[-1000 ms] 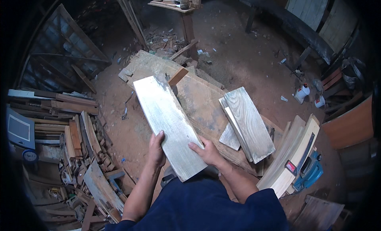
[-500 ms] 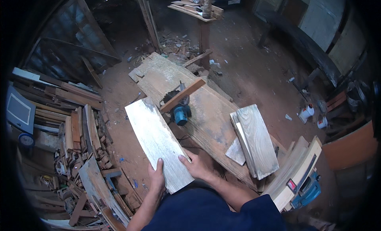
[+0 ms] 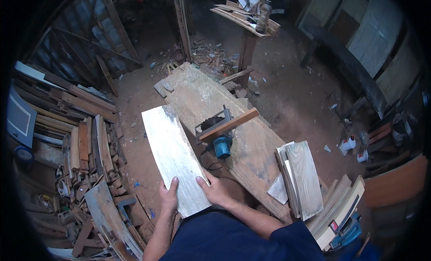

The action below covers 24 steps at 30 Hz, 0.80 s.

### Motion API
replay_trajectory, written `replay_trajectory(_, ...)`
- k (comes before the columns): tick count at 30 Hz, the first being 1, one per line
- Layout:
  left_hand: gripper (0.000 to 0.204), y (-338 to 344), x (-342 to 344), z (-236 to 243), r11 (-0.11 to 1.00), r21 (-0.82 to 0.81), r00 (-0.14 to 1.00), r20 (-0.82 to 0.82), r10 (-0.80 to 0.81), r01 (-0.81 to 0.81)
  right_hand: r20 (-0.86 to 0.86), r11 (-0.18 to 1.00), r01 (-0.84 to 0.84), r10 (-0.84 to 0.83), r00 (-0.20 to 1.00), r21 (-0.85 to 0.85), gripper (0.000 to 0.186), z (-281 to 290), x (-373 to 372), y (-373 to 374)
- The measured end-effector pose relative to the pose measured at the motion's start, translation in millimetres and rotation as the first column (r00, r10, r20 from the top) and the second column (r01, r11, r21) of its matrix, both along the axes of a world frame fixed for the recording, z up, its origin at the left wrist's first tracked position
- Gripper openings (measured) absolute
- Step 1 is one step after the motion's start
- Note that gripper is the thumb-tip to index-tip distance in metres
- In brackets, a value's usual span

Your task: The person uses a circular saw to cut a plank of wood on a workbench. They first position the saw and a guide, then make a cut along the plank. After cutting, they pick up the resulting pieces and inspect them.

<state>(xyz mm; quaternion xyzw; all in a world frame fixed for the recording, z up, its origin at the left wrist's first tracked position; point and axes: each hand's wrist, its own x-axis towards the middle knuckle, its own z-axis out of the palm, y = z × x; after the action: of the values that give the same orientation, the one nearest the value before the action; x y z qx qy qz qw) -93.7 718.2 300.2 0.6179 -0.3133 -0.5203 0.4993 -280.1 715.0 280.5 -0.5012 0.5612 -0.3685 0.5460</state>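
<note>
Dirt floor (image 3: 133, 155) below, both hands (image 3: 169, 197) (image 3: 217, 192) clasp a pale board (image 3: 168, 149).

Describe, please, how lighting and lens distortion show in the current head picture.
Head view: strong light nearly washes out the pale board between left hand and right hand; head view: fisheye distortion seems to bow the dark bench at upper right; head view: corners fall to black, leaving lower-left scrap wood dim.

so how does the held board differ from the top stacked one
The held board is gripped by the left hand and right hand; the stacked board rests on other boards. The held board looks bright, its grain faint; the stacked board shows bolder grain. Both are flat, rectangular wooden boards.
</note>
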Motion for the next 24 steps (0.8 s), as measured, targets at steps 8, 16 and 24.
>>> replay_trajectory(8, 0.042, -85.6, 50.1, -9.1, 0.999, 0.021, 0.997, 0.07, 0.024, -0.026, 0.034, 0.997, -0.068, 0.069, 0.997, -0.037, 0.057, -7.8, 46.3, -88.1)
replay_trajectory(16, 0.046, -158.2, 82.0, -25.4, 0.993, 0.087, 0.997, 0.018, -0.075, 0.073, 0.202, 0.991, -0.022, -0.005, 0.979, 0.133, 0.054, -33.9, 61.3, -133.7)
replay_trajectory(24, 0.046, -213.4, 85.7, -39.5, 0.986, 0.131, 0.995, 0.018, -0.103, 0.099, -0.229, 0.943, 0.038, 0.042, 0.972, 0.331, 0.049, -108.2, -41.7, -79.8)
